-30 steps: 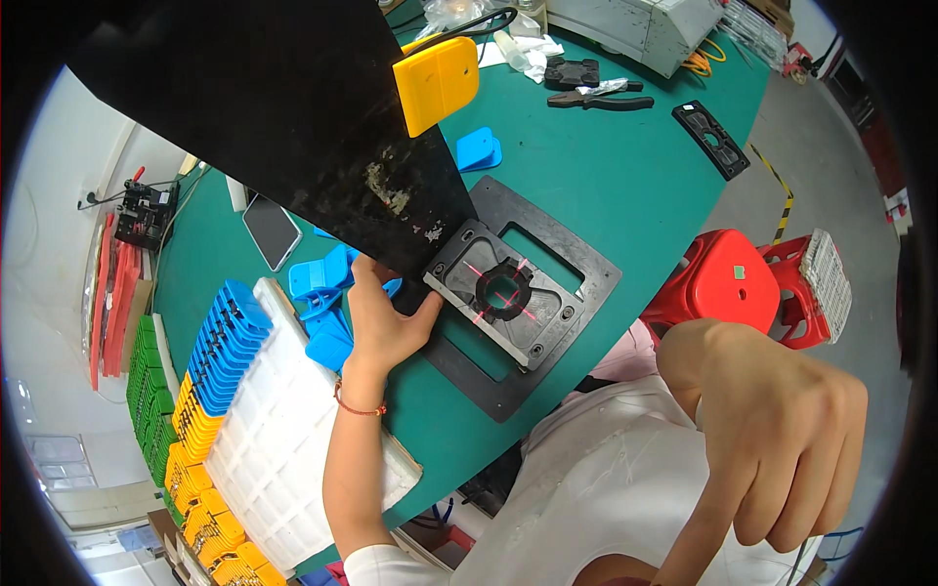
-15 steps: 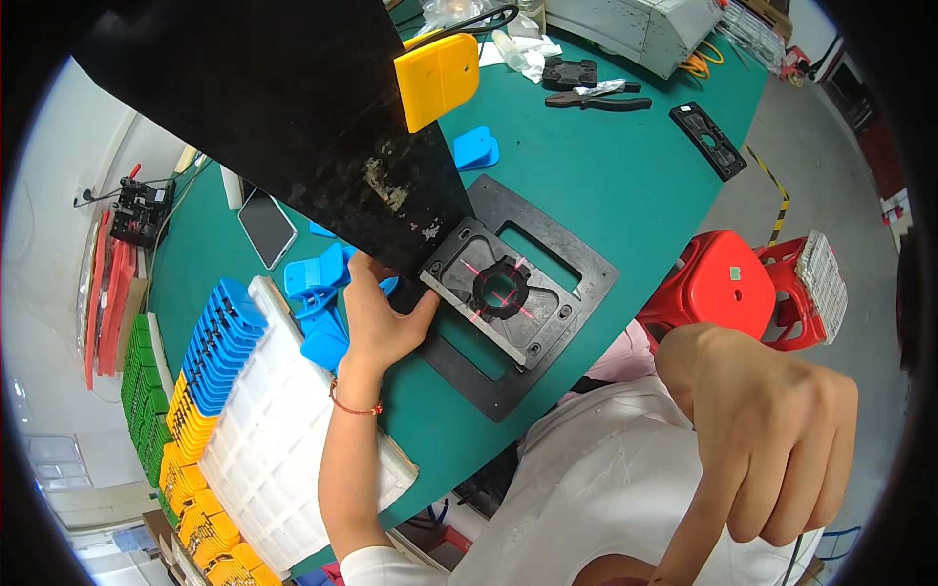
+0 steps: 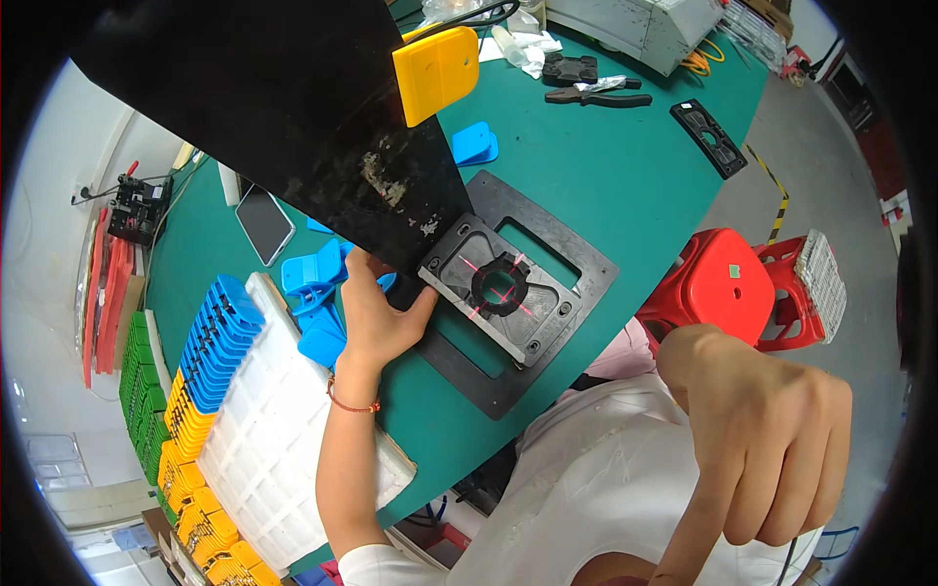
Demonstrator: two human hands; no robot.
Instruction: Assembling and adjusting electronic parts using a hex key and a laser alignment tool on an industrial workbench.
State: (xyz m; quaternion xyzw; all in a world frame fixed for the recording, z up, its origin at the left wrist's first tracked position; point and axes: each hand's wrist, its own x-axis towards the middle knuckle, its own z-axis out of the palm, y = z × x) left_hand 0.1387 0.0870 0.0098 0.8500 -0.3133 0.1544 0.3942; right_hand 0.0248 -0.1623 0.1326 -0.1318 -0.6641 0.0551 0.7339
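Note:
My left hand is at the left edge of a black and grey metal fixture. Its thumb touches the edge, and its fingers curl partly out of sight behind a large black panel. A bit of a blue plastic piece shows between thumb and fingers; the rest is hidden. Red light lines cross over the fixture's round opening. Beneath lies a black base plate with rectangular cut-outs. My right hand is raised at lower right, knuckles up and fingers curled under; whatever they may hold is hidden.
Blue plastic clips are heaped left of my left hand. Rows of blue, yellow and green clips line a white tray. A phone, pliers and a grey machine are farther off. Red stools stand right.

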